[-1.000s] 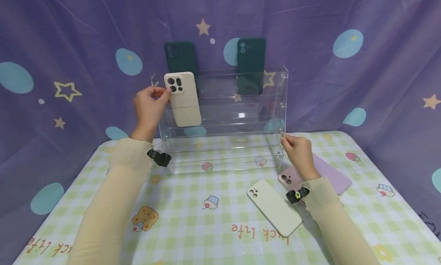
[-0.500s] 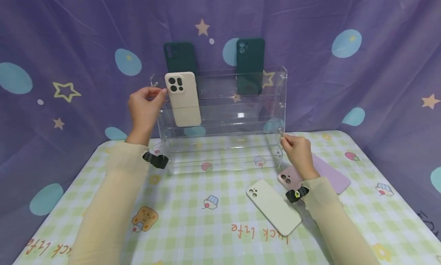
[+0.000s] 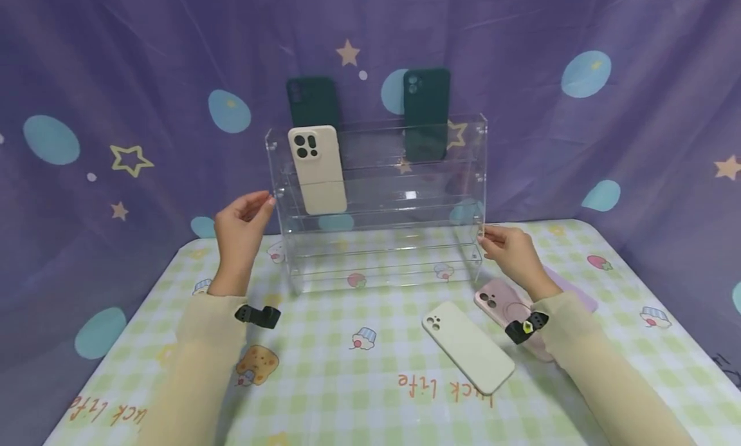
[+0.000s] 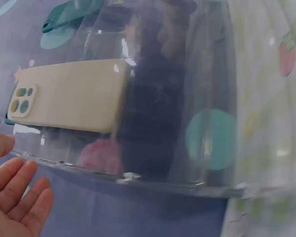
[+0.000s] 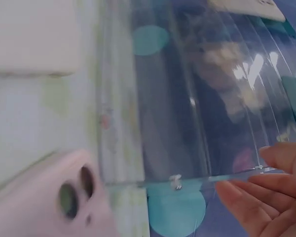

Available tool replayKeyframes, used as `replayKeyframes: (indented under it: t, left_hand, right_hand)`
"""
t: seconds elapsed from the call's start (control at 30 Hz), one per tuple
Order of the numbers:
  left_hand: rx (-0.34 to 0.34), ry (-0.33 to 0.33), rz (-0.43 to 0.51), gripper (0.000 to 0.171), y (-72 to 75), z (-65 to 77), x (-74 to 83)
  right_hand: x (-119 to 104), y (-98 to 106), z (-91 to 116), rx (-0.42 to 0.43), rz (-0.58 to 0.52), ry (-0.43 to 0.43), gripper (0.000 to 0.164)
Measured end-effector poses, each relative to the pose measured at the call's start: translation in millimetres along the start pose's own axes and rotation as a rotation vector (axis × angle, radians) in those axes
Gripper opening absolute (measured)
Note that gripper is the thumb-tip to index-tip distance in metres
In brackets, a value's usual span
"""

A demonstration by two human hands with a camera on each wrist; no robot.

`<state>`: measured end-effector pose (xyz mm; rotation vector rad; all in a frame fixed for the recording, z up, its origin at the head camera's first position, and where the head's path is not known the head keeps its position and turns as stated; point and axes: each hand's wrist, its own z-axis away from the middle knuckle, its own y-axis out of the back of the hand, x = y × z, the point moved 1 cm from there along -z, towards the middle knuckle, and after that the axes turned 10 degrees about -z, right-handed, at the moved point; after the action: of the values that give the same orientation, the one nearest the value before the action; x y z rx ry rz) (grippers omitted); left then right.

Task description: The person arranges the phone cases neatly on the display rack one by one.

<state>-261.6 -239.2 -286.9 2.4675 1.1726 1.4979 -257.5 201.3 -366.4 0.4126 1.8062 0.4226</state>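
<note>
A clear acrylic display rack [image 3: 399, 233] stands at the back of the table. On its upper left leans a cream phone case [image 3: 321, 172], upright with cut-outs at the top. Behind it is a dark green phone case [image 3: 315, 98], partly hidden; another green case [image 3: 427, 111] stands at upper right. My left hand [image 3: 240, 230] is beside the rack's left side, fingers loosely bent; the left wrist view shows nothing in its fingers [image 4: 27, 190]. My right hand [image 3: 512, 250] is at the rack's right edge, thumb and fingers [image 5: 237, 195] parted about it; contact is unclear.
A pale cream case [image 3: 469, 349] lies on the checked tablecloth [image 3: 324, 381] in front of the rack. To its right a pink case [image 3: 500, 298] and a lilac item [image 3: 579, 298] lie partly under my right forearm. A purple curtain [image 3: 173, 47] hangs close behind.
My left hand has let go of the upright cream case and moved down along the rack's left side. My right hand's pinch at the rack's edge has loosened. The view has shifted slightly.
</note>
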Motion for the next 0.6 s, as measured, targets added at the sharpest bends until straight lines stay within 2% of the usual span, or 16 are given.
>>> replayKeyframes:
  t: [0.1, 0.2, 0.3, 0.47, 0.6]
  left_hand:
    - [-0.024, 0.032, 0.083, 0.031, -4.2, 8.4, -9.3]
    - [-0.032, 0.075, 0.151, 0.033, -8.9, 14.6, -13.6]
    - [-0.030, 0.127, 0.182, 0.034, -13.3, 20.2, -16.5]
    - [-0.046, 0.199, 0.179, 0.035, -18.5, 29.8, -24.7]
    - [-0.037, 0.228, 0.137, 0.033, -17.8, 38.4, -34.3]
  right_hand:
    - [2, 3, 6, -0.037, 0.047, 0.034, 0.046]
    - [3, 4, 16, 0.004, 0.078, 0.115, 0.043]
    - [3, 4, 29, 0.049, 0.058, 0.165, 0.041]
    - [4, 2, 47, 0.068, 0.048, 0.215, 0.041]
    - [4, -5, 62, -0.012, 0.020, 0.206, 0.037]
